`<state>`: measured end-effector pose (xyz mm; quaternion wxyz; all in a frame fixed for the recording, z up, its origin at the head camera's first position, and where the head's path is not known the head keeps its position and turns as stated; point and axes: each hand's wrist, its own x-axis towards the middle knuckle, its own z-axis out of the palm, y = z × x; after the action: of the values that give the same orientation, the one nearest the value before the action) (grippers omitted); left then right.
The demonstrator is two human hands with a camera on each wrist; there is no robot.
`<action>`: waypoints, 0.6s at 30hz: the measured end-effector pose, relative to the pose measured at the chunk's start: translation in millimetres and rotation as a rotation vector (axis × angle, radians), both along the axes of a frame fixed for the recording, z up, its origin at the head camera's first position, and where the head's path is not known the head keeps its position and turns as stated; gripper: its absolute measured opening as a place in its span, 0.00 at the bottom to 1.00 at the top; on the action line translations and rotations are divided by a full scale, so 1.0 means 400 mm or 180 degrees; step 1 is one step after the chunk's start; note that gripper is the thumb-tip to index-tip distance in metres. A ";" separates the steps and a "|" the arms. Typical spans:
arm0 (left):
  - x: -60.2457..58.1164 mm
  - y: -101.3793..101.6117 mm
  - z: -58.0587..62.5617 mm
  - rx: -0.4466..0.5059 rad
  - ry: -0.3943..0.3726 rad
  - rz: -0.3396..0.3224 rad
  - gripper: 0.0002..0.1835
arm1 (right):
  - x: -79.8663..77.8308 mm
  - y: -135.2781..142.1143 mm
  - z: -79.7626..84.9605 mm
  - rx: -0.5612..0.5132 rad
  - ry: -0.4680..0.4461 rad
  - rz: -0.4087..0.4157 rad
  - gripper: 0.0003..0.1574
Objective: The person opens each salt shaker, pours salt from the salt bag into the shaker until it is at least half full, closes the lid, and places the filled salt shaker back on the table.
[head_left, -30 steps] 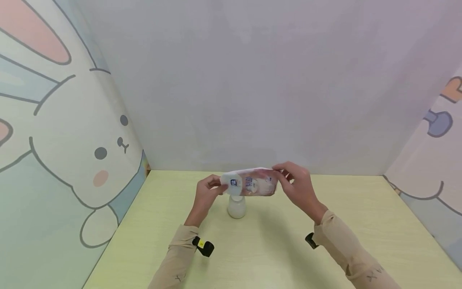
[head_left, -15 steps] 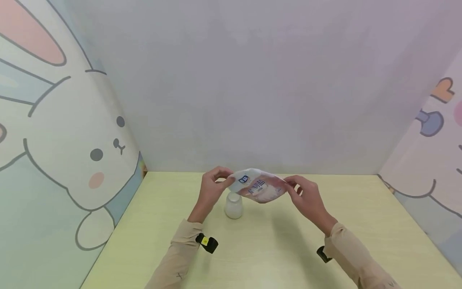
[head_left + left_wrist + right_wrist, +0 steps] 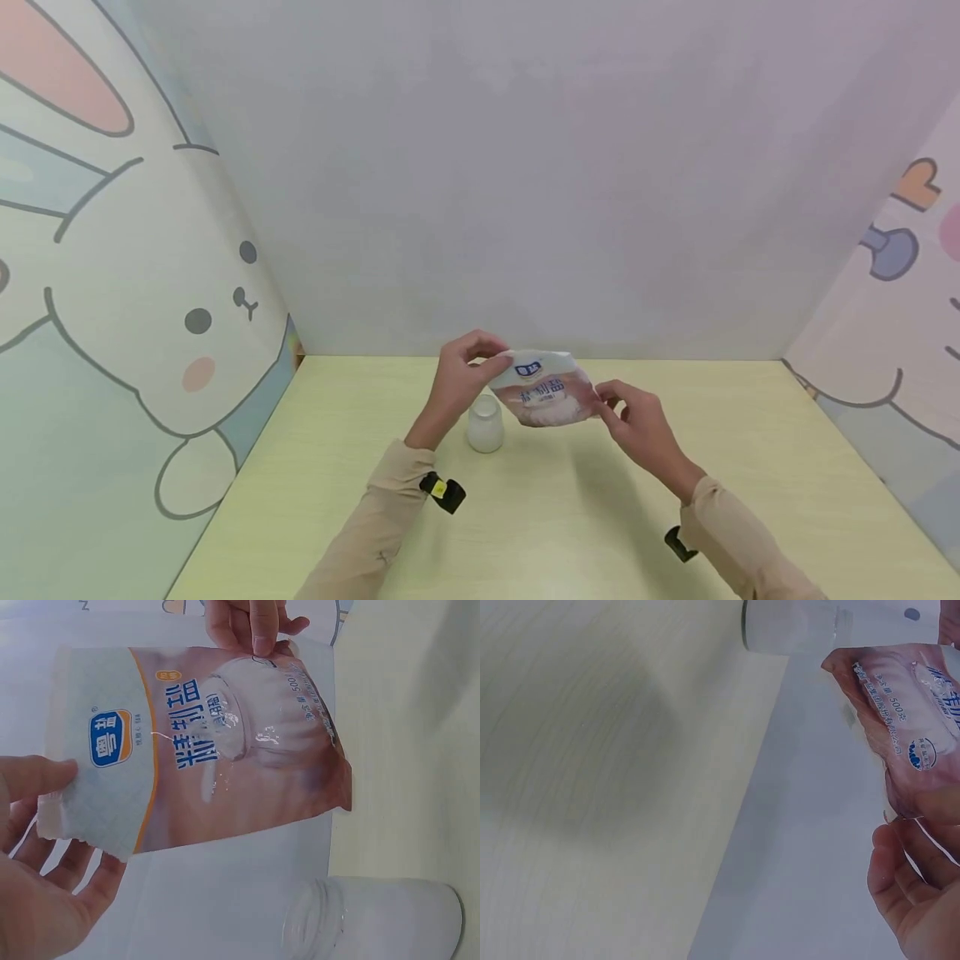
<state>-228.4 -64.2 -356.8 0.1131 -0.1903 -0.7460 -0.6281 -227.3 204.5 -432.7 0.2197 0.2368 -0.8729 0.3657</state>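
Observation:
A pink and pale-blue bag of salt [image 3: 545, 390] is held in the air between both hands, its printed front facing me. My left hand [image 3: 459, 377] pinches its upper left corner, at the pale end; the left wrist view shows that thumb [image 3: 45, 774] on the front. My right hand [image 3: 643, 425] pinches the lower right corner, on the pink end. Just left of the bag and below it, an uncapped glass jar [image 3: 486, 425] stands upright on the table, whitish inside. In the right wrist view only part of the bag [image 3: 922, 712] shows.
The pale yellow table [image 3: 525, 517] runs back to a grey wall [image 3: 540, 183]. Side panels with cartoon drawings, a rabbit [image 3: 150, 292] on the left among them, flank it. A small black wrist device [image 3: 444, 492] sits on the left cuff.
The bag has moved right, off the jar's mouth, and has turned so more of its front shows. My left hand moved right and up; my right hand moved right and down.

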 end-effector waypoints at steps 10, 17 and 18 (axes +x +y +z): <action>-0.048 0.049 -0.039 -0.0110 0.0101 -0.0159 0.05 | 0.014 0.010 -0.027 0.0021 -0.0339 0.0044 0.13; -0.053 0.083 -0.059 -0.0141 0.0137 -0.0240 0.05 | 0.024 0.014 -0.037 -0.0165 -0.0469 0.0159 0.16; -0.051 0.087 -0.062 -0.0162 0.0140 -0.0233 0.05 | 0.025 0.015 -0.037 -0.0204 -0.0476 0.0174 0.16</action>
<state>-248.9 -29.5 -381.4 0.1016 -0.2340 -0.7516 -0.6083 -217.1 210.3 -447.5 0.1513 0.2255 -0.8679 0.4159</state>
